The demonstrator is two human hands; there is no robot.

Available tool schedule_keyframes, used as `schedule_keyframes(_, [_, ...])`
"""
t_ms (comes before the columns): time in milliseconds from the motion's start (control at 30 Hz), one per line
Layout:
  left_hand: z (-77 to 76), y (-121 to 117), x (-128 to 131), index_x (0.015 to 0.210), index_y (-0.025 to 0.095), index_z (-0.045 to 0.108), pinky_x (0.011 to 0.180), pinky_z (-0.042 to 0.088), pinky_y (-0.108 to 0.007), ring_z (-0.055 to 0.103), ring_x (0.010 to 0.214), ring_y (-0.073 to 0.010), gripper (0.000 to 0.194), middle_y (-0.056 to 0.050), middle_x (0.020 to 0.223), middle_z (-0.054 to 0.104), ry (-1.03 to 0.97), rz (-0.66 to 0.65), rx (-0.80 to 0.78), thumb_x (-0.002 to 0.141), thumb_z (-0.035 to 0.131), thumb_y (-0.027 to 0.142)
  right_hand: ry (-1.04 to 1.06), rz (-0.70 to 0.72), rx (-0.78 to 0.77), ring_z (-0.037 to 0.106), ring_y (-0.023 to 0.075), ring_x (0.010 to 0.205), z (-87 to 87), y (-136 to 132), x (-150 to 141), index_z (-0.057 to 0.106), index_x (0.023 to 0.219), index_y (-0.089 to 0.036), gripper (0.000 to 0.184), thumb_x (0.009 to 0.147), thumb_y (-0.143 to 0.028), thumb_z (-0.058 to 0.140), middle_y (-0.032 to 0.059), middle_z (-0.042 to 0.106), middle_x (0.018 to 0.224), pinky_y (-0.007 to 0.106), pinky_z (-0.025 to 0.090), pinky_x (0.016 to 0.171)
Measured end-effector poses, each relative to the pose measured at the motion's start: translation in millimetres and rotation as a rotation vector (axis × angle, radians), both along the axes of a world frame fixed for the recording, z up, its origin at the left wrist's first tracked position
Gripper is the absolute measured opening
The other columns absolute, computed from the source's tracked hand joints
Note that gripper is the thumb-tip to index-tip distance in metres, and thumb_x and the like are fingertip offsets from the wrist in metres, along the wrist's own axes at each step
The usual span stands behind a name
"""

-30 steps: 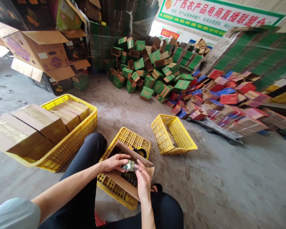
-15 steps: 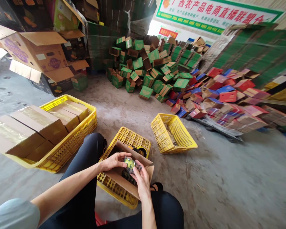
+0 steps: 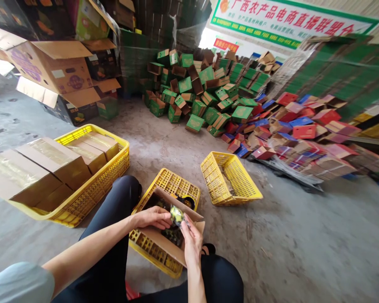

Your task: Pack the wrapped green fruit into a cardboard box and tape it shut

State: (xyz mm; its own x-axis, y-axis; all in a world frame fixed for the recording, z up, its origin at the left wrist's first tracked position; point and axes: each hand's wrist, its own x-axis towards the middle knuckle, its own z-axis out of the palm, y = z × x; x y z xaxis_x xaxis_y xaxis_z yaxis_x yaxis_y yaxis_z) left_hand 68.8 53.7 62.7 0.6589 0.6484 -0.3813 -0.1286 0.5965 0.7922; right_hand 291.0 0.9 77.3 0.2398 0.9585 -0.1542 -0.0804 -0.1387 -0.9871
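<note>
And here, a shiny yellow-green packet (image 3: 177, 214), dark-patched, is held above the carton (image 3: 164, 243)!
Its clear wrap (image 3: 185, 222) is pinched by the right hand (image 3: 192, 240); whether the left hand (image 3: 154, 217) grips cannot be told.

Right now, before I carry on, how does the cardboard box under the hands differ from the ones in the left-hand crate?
The open box has its top open, showing dark contents; the taped boxes are closed, hiding theirs. The open box sits on a yellow crate; the taped boxes sit inside the left-hand crate. Both are plain brown cardboard.
</note>
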Motion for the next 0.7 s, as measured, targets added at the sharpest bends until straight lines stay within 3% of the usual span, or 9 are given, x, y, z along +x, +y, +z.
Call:
schedule_keyframes(133, [6.3, -1.0, 1.1, 0.132, 0.021, 0.069, 0.105, 0.051, -0.043, 0.07, 0.119, -0.03, 0.068, -0.013, 0.129, 0.072, -0.124, 0.013, -0.037, 0.078, 0.089, 0.057, -0.118, 0.279, 0.031, 0.054, 0.0377, 0.145, 9.3, -1.8, -2.2, 0.082, 0.12, -0.026, 0.053, 0.077, -0.056, 0.088, 0.0119, 0.061, 0.154, 0.049, 0.053, 0.114])
schedule_keyframes(200, [5.1, -1.2, 2.7, 0.128, 0.021, 0.067, 0.098, 0.053, -0.04, 0.072, 0.105, -0.0243, 0.064, -0.01, 0.12, 0.073, -0.141, 0.086, -0.058, 0.078, 0.091, 0.054, -0.091, 0.395, 0.02, 0.051, 0.0374, 0.148, 14.1, -4.5, -5.6, 0.081, 0.123, -0.028, 0.053, 0.079, -0.058, 0.086, 0.0111, 0.057, 0.158, 0.048, 0.054, 0.114])
schedule_keyframes(267, [2.2, -1.8, 4.7, 0.12, 0.019, 0.068, 0.091, 0.054, -0.035, 0.071, 0.095, -0.0209, 0.058, -0.008, 0.11, 0.073, -0.168, 0.169, -0.049, 0.078, 0.091, 0.052, -0.054, 0.461, 0.007, 0.056, 0.0372, 0.144, 15.4, -6.5, -8.5, 0.081, 0.123, -0.028, 0.053, 0.081, -0.059, 0.084, 0.0122, 0.063, 0.152, 0.05, 0.053, 0.114])
schedule_keyframes(333, [-0.2, -2.7, 6.4, 0.112, 0.016, 0.07, 0.087, 0.053, -0.033, 0.069, 0.091, -0.0206, 0.052, -0.007, 0.103, 0.073, -0.198, 0.205, -0.017, 0.078, 0.091, 0.05, -0.037, 0.453, -0.008, 0.066, 0.037, 0.131, 11.8, -6.5, -9.1, 0.082, 0.12, -0.026, 0.052, 0.082, -0.06, 0.083, 0.0138, 0.073, 0.139, 0.052, 0.056, 0.111])
schedule_keyframes(433, [0.0, -3.2, 7.1, 0.11, 0.015, 0.072, 0.088, 0.051, -0.033, 0.068, 0.09, -0.0206, 0.05, -0.007, 0.1, 0.073, -0.215, 0.152, 0.053, 0.077, 0.093, 0.047, -0.055, 0.292, -0.023, 0.076, 0.0357, 0.111, -0.3, -2.3, -4.4, 0.083, 0.115, -0.022, 0.054, 0.081, -0.064, 0.082, 0.0147, 0.079, 0.124, 0.051, 0.063, 0.097])
schedule_keyframes(567, [4.8, -2.0, 5.3, 0.119, 0.016, 0.073, 0.092, 0.048, -0.031, 0.066, 0.095, -0.0197, 0.057, -0.007, 0.107, 0.073, -0.166, 0.093, 0.185, 0.074, 0.095, 0.043, -0.085, 0.094, 0.007, 0.075, 0.0345, 0.11, -11.7, 3.5, 2.8, 0.079, 0.122, -0.022, 0.062, 0.077, -0.064, 0.083, 0.015, 0.078, 0.126, 0.045, 0.067, 0.087])
schedule_keyframes(700, [7.5, -2.9, 3.9, 0.127, 0.017, 0.073, 0.088, 0.048, -0.03, 0.065, 0.093, -0.0191, 0.065, -0.005, 0.105, 0.073, -0.055, -0.015, 0.288, 0.072, 0.096, 0.043, -0.186, 0.166, 0.077, 0.074, 0.0326, 0.111, -4.9, 2.2, -0.1, 0.081, 0.116, -0.022, 0.052, 0.08, -0.059, 0.082, 0.0133, 0.079, 0.121, 0.043, 0.064, 0.092])
